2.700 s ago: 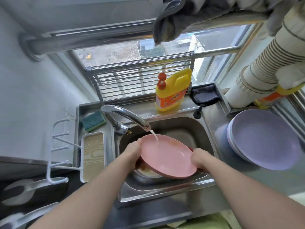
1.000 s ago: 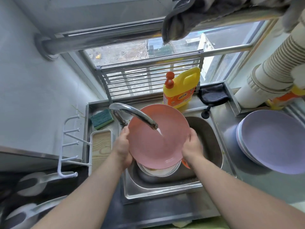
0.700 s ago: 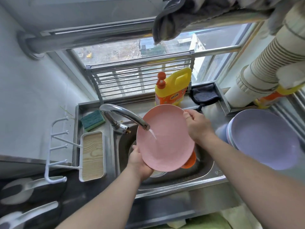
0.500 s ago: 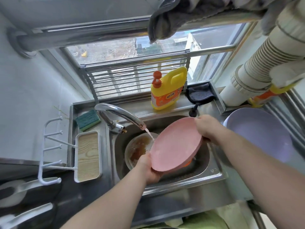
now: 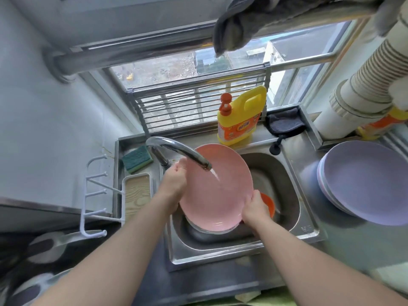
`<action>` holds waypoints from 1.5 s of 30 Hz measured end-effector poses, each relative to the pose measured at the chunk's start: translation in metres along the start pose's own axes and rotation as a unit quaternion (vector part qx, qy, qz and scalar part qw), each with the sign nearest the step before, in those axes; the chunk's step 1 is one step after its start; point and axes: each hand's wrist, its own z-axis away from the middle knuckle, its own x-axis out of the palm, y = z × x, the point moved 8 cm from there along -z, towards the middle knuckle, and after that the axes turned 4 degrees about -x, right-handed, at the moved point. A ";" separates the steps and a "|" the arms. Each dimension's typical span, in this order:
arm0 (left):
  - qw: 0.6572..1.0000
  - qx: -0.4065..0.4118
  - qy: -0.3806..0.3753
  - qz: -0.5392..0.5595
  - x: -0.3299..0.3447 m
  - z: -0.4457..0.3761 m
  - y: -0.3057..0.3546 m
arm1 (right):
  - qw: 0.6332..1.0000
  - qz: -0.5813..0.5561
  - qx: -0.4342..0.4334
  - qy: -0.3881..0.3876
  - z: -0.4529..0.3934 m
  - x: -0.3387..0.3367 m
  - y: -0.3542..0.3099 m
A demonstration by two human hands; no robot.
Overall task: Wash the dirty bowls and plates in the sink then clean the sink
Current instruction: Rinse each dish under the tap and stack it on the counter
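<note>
A steel surface under a window carries the sink (image 5: 293, 230). Over the sink, left hand (image 5: 174, 182) and right hand (image 5: 256, 208) both grip the pink plate (image 5: 223, 195) under the faucet (image 5: 176, 149) stream. Purple plates (image 5: 366, 184) stacked right of the sink look washed; an orange bowl (image 5: 268, 205), further dishes and the sink itself remain.

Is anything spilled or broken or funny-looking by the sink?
Nothing looks spilled or broken. Both hands, left hand and right hand, hold the pink plate tilted under the running faucet, over the sink.
</note>
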 end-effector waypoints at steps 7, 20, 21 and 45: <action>0.959 -0.129 -0.039 0.251 0.000 -0.007 -0.070 | 0.986 -0.050 -0.142 0.077 -0.002 -0.047 -0.071; 0.861 -0.364 -0.171 0.313 0.077 0.034 -0.131 | 0.963 -0.001 -0.200 -0.178 0.012 -0.125 -0.109; 0.856 -0.370 -0.185 0.309 0.077 0.033 -0.132 | 0.959 0.002 -0.198 -0.200 0.015 -0.129 -0.108; 0.844 -0.365 -0.042 0.391 0.026 0.008 -0.188 | 0.986 -0.111 -0.112 -0.043 -0.030 -0.024 -0.082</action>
